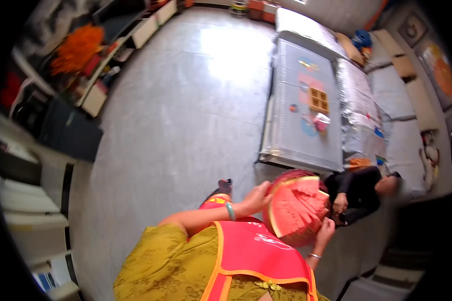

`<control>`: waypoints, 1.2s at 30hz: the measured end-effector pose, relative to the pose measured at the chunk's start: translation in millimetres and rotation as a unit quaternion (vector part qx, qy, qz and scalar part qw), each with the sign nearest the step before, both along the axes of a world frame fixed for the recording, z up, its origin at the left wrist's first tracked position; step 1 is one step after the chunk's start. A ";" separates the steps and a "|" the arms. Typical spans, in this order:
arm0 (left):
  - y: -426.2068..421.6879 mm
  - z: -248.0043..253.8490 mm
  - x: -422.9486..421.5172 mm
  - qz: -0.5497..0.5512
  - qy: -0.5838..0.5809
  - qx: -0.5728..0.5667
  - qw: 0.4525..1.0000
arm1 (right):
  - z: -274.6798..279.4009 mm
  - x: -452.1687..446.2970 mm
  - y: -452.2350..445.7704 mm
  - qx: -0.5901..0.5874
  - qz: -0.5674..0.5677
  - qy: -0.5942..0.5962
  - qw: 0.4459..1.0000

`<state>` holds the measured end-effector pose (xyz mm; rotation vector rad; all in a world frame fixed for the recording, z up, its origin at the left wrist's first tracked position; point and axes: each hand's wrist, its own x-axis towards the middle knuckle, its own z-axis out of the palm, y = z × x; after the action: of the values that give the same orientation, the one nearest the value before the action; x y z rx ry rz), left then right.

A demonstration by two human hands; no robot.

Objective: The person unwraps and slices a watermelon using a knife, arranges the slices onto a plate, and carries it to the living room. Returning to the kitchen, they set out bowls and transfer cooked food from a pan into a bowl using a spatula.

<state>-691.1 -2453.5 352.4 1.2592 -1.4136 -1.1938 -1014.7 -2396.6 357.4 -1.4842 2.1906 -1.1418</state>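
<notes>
1. The watermelon (299, 208) sits cut in slices in a red bowl (292, 174), held before the apron, near the surface's near end; the slices lean together, probably so they stay within the rim.
2. The left hand (257, 198) is partly curled at the bowl's left edge; the right hand (326, 231) is curled at its right, apparently sharing the weight to keep it level. Fingers beneath are hidden.
3. Far right, the surface (289, 80) carries a box (319, 100).

Watermelon slices (297, 206) hide most of the red dish (292, 174).
</notes>
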 end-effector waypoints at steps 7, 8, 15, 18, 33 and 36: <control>-136.3 -20.3 -41.1 -0.026 -0.048 0.057 0.997 | -10.9 -34.8 -128.9 0.026 -0.011 -0.109 0.994; -154.8 -21.2 -45.1 -0.020 -0.049 0.072 0.996 | -11.1 -38.0 -152.5 0.036 -0.001 -0.110 0.993; -267.9 -86.1 -119.2 -0.002 -0.038 0.178 0.983 | -130.1 -163.3 -312.0 0.110 0.135 -0.043 0.984; -316.7 -165.1 -174.9 0.027 -0.067 0.188 0.980 | -154.1 -174.5 -371.8 0.229 0.122 0.000 0.966; -440.9 -295.6 -296.3 0.064 -0.181 0.263 0.945 | -390.7 -359.0 -515.2 0.288 0.129 -0.179 0.932; -444.7 -297.4 -296.5 0.054 -0.166 0.308 0.935 | -381.7 -358.6 -524.0 0.324 0.170 -0.214 0.906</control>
<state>-987.6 -2898.2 55.0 2.0260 -1.2094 -1.4551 -1373.3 -2920.7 -24.3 -1.1180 1.6733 -0.4796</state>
